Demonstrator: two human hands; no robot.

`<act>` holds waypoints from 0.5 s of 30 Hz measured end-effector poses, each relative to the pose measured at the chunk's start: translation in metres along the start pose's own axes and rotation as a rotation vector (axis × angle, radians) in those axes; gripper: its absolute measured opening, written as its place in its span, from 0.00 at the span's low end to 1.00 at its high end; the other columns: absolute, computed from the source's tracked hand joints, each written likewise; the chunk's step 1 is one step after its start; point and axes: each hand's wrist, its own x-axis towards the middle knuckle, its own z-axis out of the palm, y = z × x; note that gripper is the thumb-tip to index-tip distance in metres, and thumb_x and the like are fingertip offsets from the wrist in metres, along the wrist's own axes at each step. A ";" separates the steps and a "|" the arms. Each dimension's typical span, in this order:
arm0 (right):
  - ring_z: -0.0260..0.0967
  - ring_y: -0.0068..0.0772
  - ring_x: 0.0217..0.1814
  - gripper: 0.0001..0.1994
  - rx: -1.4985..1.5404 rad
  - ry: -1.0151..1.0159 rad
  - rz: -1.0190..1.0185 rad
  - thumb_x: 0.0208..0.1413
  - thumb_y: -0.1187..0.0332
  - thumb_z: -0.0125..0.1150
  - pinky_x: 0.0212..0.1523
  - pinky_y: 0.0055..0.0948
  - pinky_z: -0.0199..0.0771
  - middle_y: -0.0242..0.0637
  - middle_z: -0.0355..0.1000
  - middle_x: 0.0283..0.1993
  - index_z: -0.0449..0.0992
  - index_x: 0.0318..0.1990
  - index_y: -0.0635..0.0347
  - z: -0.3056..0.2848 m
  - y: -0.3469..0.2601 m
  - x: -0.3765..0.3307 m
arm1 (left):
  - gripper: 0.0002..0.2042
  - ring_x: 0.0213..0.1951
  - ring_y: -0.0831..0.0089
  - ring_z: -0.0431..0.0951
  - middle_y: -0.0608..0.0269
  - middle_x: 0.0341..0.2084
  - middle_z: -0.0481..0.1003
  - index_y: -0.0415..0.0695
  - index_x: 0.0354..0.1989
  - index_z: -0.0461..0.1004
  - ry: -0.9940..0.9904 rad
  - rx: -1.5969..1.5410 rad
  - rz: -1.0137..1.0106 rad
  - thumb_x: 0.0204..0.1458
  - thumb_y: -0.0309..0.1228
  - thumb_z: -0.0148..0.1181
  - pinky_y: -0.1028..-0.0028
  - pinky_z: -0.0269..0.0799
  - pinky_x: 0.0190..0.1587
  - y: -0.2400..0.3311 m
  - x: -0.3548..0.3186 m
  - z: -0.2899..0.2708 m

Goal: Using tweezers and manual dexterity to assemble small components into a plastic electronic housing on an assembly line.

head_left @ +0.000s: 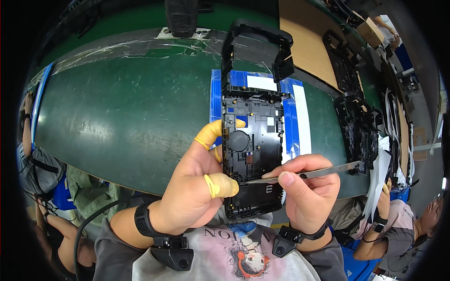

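A wide dark-green tabletop (117, 103) with a dull sheen fills the middle of the view and stretches far out to the left of the hands. Crumpled clear tape (117, 50) runs along its far edge, and a blue strip (42, 100) lines its left end. A co-worker sits at the left and another co-worker (396, 229) at the right.

The long black plastic housing (265, 140), with an open frame at its far end, is held upright in the picture before the person, its lower end reaching past the tabletop's near edge. Behind it lies a blue sheet with white strips (302, 117). To the right, room is tighter: more black plastic housings (358, 124) and a tan cardboard sheet (307, 42) crowd that side.

The left hand (190, 182), yellow covers on its fingers, has its grip closed on the housing's left side, thumb in front. The right hand (309, 192) has its grip pinched on a thin grey metal strip (333, 170), its end at the housing's inner face.

The housing's shallow shell holds a round black disc (239, 140) and small brass-coloured inserts. A brown cardboard box (370, 32) stands at the far right, its contents indistinct.
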 end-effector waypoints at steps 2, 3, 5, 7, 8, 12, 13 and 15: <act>0.67 0.24 0.30 0.05 -0.002 0.004 -0.007 0.44 0.82 0.52 0.30 0.16 0.67 0.41 0.68 0.28 0.67 0.31 0.72 0.000 0.001 0.000 | 0.33 0.46 0.69 0.64 0.56 0.43 0.61 0.42 0.52 0.49 -0.022 0.014 0.001 0.30 0.13 0.43 0.74 0.62 0.45 -0.001 0.000 -0.002; 0.67 0.24 0.30 0.05 -0.002 0.004 -0.007 0.44 0.82 0.52 0.30 0.16 0.67 0.41 0.68 0.28 0.67 0.31 0.72 0.000 0.000 -0.001 | 0.33 0.46 0.69 0.64 0.56 0.43 0.61 0.42 0.52 0.49 -0.022 0.014 0.000 0.30 0.13 0.43 0.74 0.62 0.45 -0.001 -0.001 -0.002; 0.67 0.24 0.30 0.05 -0.001 -0.003 -0.012 0.44 0.82 0.52 0.30 0.16 0.67 0.41 0.68 0.28 0.67 0.31 0.72 0.000 0.000 0.000 | 0.32 0.46 0.69 0.63 0.57 0.43 0.61 0.41 0.52 0.48 -0.013 -0.011 0.004 0.31 0.13 0.44 0.74 0.61 0.46 -0.001 -0.001 -0.001; 0.67 0.23 0.30 0.05 0.001 -0.004 -0.018 0.44 0.82 0.52 0.30 0.16 0.67 0.41 0.68 0.28 0.67 0.31 0.72 -0.001 0.000 0.000 | 0.32 0.46 0.69 0.63 0.57 0.43 0.61 0.41 0.52 0.48 -0.022 0.044 0.057 0.32 0.13 0.46 0.73 0.61 0.46 -0.006 0.000 0.001; 0.67 0.23 0.30 0.04 0.004 -0.006 -0.024 0.44 0.82 0.52 0.30 0.16 0.67 0.41 0.68 0.29 0.67 0.31 0.72 -0.002 0.000 0.000 | 0.32 0.46 0.69 0.63 0.57 0.43 0.61 0.41 0.52 0.48 -0.031 0.100 0.111 0.32 0.13 0.47 0.73 0.60 0.47 -0.008 0.001 0.001; 0.67 0.24 0.29 0.05 -0.045 0.005 -0.018 0.43 0.81 0.53 0.30 0.16 0.67 0.42 0.68 0.28 0.67 0.30 0.72 -0.005 -0.003 -0.001 | 0.32 0.45 0.71 0.63 0.59 0.43 0.61 0.41 0.52 0.48 -0.022 0.182 0.125 0.34 0.15 0.51 0.73 0.59 0.47 -0.010 0.001 0.002; 0.67 0.24 0.29 0.05 0.039 0.030 -0.057 0.43 0.81 0.53 0.29 0.16 0.66 0.42 0.68 0.28 0.67 0.30 0.71 -0.009 -0.003 0.000 | 0.33 0.44 0.72 0.62 0.60 0.42 0.61 0.41 0.52 0.48 -0.026 0.201 0.151 0.34 0.16 0.52 0.74 0.59 0.47 -0.010 0.000 0.000; 0.66 0.25 0.27 0.06 0.196 0.171 -0.192 0.42 0.78 0.52 0.25 0.17 0.64 0.43 0.69 0.27 0.67 0.30 0.71 -0.018 -0.007 0.006 | 0.34 0.42 0.74 0.61 0.62 0.41 0.60 0.42 0.54 0.48 -0.051 0.252 0.207 0.34 0.17 0.54 0.74 0.58 0.48 -0.005 -0.001 -0.006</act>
